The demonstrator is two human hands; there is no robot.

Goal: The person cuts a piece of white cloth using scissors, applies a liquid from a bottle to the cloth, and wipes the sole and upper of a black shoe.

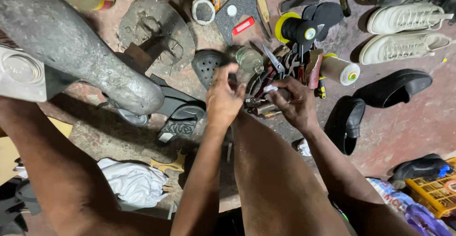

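My left hand (223, 96) and my right hand (294, 104) meet above my knee, over a cluttered tool box (289, 67) of pliers and scissors. The right hand pinches a small white object (270, 88) between its fingertips. The left hand's fingers are bent next to a small metallic piece (254, 103); what it grips is hidden. A small clear bottle (250, 59) lies just beyond the hands. A black perforated sole (209, 65) lies behind my left hand.
A grey metal shoe last (80, 50) rises at the left. Black shoes (394, 87) and white sneakers (408, 31) lie at the right. Black thread spools (299, 29), a white spool (339, 69), a yellow crate (437, 193) and white cloth (133, 183) surround me.
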